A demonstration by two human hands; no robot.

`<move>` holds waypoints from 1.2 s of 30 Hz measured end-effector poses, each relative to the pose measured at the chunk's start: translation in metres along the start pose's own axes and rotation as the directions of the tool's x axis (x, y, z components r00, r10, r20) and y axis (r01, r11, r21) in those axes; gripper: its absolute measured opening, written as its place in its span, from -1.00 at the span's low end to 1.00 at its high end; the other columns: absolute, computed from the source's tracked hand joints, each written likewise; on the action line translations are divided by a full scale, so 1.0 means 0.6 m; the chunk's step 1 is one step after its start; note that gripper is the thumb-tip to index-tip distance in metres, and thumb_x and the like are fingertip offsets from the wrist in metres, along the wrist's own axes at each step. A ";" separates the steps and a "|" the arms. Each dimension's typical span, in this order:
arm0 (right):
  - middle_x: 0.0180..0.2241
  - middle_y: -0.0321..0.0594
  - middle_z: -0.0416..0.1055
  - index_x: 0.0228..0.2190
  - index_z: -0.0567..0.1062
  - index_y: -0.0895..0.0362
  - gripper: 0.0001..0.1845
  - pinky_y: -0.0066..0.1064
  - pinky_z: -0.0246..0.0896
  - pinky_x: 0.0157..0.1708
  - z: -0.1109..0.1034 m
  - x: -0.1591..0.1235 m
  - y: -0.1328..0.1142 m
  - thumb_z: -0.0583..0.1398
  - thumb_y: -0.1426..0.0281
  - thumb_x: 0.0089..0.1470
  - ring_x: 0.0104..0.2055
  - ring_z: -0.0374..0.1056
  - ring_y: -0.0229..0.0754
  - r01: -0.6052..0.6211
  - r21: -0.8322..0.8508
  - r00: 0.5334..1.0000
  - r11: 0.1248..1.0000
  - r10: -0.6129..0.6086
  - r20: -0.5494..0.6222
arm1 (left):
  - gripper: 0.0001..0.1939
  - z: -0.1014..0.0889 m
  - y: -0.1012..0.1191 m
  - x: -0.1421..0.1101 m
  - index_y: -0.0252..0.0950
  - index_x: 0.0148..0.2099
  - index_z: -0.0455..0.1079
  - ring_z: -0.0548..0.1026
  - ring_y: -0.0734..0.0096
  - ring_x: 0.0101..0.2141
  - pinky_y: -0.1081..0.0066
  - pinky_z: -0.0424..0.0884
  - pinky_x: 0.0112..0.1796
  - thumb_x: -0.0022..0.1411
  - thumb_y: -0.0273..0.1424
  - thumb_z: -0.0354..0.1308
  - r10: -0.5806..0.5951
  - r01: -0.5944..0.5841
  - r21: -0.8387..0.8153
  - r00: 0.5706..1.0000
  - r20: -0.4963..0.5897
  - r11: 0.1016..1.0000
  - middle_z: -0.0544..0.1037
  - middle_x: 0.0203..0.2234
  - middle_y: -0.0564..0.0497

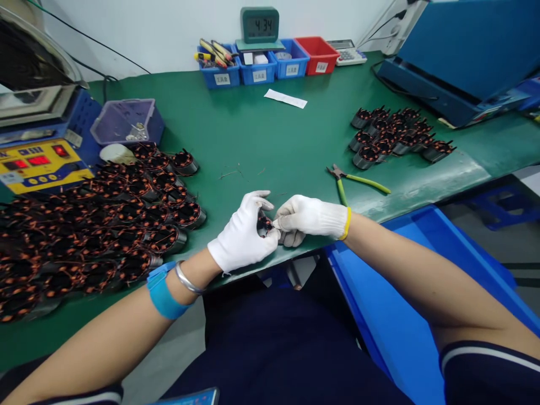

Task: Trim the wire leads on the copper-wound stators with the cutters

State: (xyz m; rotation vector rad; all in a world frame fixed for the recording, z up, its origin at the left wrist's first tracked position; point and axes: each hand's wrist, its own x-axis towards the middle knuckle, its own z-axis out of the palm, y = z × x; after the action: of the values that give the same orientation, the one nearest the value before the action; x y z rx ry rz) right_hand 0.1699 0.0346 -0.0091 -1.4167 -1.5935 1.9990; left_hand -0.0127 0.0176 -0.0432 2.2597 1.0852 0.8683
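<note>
Both my hands wear white gloves and meet at the front edge of the green bench (270, 140). My left hand (244, 233) is wrapped round a small black coil part with copper winding (264, 225). My right hand (310, 218) pinches at the same coil from the right, fingers pressed together on it. A large heap of similar black and copper coils (105, 225) lies to the left of my left hand. A smaller group of coils (396, 138) sits at the right rear. Green-handled pliers (354, 180) lie just beyond my right hand.
At the left stand a yellow-panelled machine (37, 166) and a clear box (126, 121). Blue and red bins (270, 64), a clock (259, 25) and a calculator (348, 53) line the back wall. A blue device (459, 62) stands at back right; a blue crate (405, 315) sits beneath the bench.
</note>
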 end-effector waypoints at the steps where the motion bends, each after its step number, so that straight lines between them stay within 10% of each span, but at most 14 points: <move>1: -0.70 -0.28 0.43 -0.61 0.48 0.20 -0.78 -0.59 0.29 -0.65 0.005 -0.003 0.002 0.21 0.48 0.04 -0.68 0.32 -0.36 0.017 -0.028 0.999 0.999 -0.018 -0.043 | -0.51 -0.002 0.002 -0.002 -0.27 -0.05 0.16 0.39 0.09 0.08 0.10 0.41 -0.02 -0.05 -0.41 0.22 -0.017 0.017 -0.019 1.000 -0.001 1.000 0.29 0.11 -0.28; 9: -0.61 -0.28 0.44 -0.57 0.45 0.18 -0.78 -0.55 0.24 -0.62 0.046 -0.051 0.039 0.19 0.30 -0.01 -0.63 0.31 -0.35 0.270 0.007 0.923 0.963 -0.257 -0.286 | -0.46 -0.058 0.019 0.001 -0.28 -0.03 0.25 0.49 0.40 -0.44 0.35 0.46 -0.42 0.20 0.07 0.04 -0.389 0.446 -0.450 0.895 0.218 0.774 0.50 -0.32 -0.03; 14: -0.63 -0.27 0.41 -0.59 0.43 0.16 -0.69 -0.54 0.17 -0.65 0.067 -0.077 0.060 0.24 0.18 -0.03 -0.66 0.25 -0.36 0.373 0.051 0.890 0.927 -0.341 -0.304 | -0.45 -0.076 0.032 -0.004 -0.32 -0.21 0.30 0.34 0.46 -0.73 0.48 0.27 -0.70 0.18 0.12 0.04 -0.277 0.720 -0.424 0.636 0.721 0.550 0.36 -0.71 0.11; 16: -0.64 -0.26 0.41 -0.60 0.42 0.16 -0.66 -0.54 0.15 -0.67 0.071 -0.080 0.065 0.26 0.14 -0.08 -0.67 0.24 -0.36 0.329 0.134 0.911 0.935 -0.276 -0.307 | -0.47 -0.073 0.041 -0.012 -0.32 -0.06 0.28 0.46 0.41 -0.64 0.44 0.39 -0.64 0.14 0.01 0.18 -0.233 0.678 -0.504 0.692 0.683 0.536 0.48 -0.55 0.03; 20: -0.68 -0.26 0.38 -0.64 0.39 0.16 -0.59 -0.56 0.04 -0.74 0.071 -0.076 0.077 0.29 0.07 -0.17 -0.74 0.16 -0.38 0.308 0.294 0.919 0.905 -0.203 -0.339 | -0.54 -0.065 0.060 -0.032 -0.24 0.07 0.31 0.59 0.22 -0.16 0.15 0.56 -0.16 0.11 -0.36 0.24 -0.105 0.248 -0.582 0.958 0.269 0.774 0.31 0.18 -0.32; 24: -0.73 -0.29 0.33 -0.66 0.38 0.14 -0.55 -0.54 -0.03 -0.79 0.074 -0.079 0.081 0.28 0.02 -0.18 -0.79 0.08 -0.39 0.375 0.355 0.900 0.856 -0.245 -0.361 | -0.95 -0.065 0.065 -0.049 -0.24 -0.37 0.43 0.50 0.06 0.03 0.05 0.46 0.03 0.07 -0.42 0.25 0.202 -0.190 -0.397 0.979 -0.012 0.898 0.29 0.24 -0.21; 26: -0.70 -0.28 0.33 -0.65 0.39 0.14 -0.55 -0.52 -0.01 -0.77 0.077 -0.087 0.074 0.25 0.02 -0.09 -0.76 0.11 -0.37 0.419 0.275 0.881 0.865 -0.314 -0.354 | -0.72 -0.065 0.059 -0.050 -0.25 -0.52 0.32 0.52 0.04 -0.01 0.06 0.51 -0.04 0.09 -0.25 0.28 0.096 -0.131 -0.424 0.990 -0.103 0.896 0.43 0.11 -0.20; 28: -0.67 -0.28 0.33 -0.63 0.42 0.14 -0.58 -0.51 0.03 -0.71 0.079 -0.097 0.062 0.20 0.07 0.02 -0.70 0.16 -0.35 0.479 0.071 0.836 0.875 -0.429 -0.342 | -0.56 -0.063 0.050 -0.043 -0.26 -0.50 0.30 0.58 0.09 -0.16 0.09 0.55 -0.17 0.14 0.00 0.18 -0.189 0.164 -0.572 0.982 0.015 0.804 0.55 -0.10 -0.22; 31: -0.67 -0.30 0.31 -0.63 0.44 0.14 -0.64 -0.50 0.05 -0.62 0.080 -0.104 0.046 0.17 0.20 0.08 -0.63 0.18 -0.34 0.518 -0.251 0.751 0.818 -0.575 -0.325 | -0.28 -0.061 0.041 -0.025 -0.34 -0.35 0.38 0.55 0.24 -0.52 0.23 0.52 -0.50 0.15 0.28 -0.12 -0.272 0.700 -0.571 0.703 0.657 0.429 0.55 -0.43 -0.18; 33: -0.68 -0.30 0.32 -0.65 0.42 0.13 -0.65 -0.50 0.06 -0.62 0.082 -0.099 0.044 0.18 0.21 0.05 -0.64 0.18 -0.34 0.485 -0.229 0.777 0.844 -0.536 -0.330 | -0.27 -0.065 0.042 -0.017 -0.36 -0.21 0.39 0.50 0.31 -0.61 0.35 0.42 -0.63 0.11 0.27 -0.05 -0.153 0.804 -0.499 0.565 0.811 0.323 0.52 -0.49 -0.11; 36: -0.69 -0.28 0.34 -0.65 0.39 0.13 -0.61 -0.52 0.01 -0.73 0.085 -0.087 0.056 0.21 0.09 -0.06 -0.73 0.13 -0.36 0.379 0.127 0.885 0.916 -0.319 -0.341 | -0.46 -0.079 0.056 -0.020 -0.25 0.03 0.30 0.58 0.25 -0.37 0.30 0.52 -0.43 0.08 -0.08 0.27 -0.149 0.588 -0.642 0.784 0.603 0.492 0.54 -0.30 -0.09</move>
State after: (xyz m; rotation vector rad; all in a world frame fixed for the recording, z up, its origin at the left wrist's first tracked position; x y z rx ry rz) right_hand 0.1696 -0.0457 -0.0119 -1.1982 -1.3615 1.5787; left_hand -0.0357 -0.0043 0.0069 1.2383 0.6802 0.4132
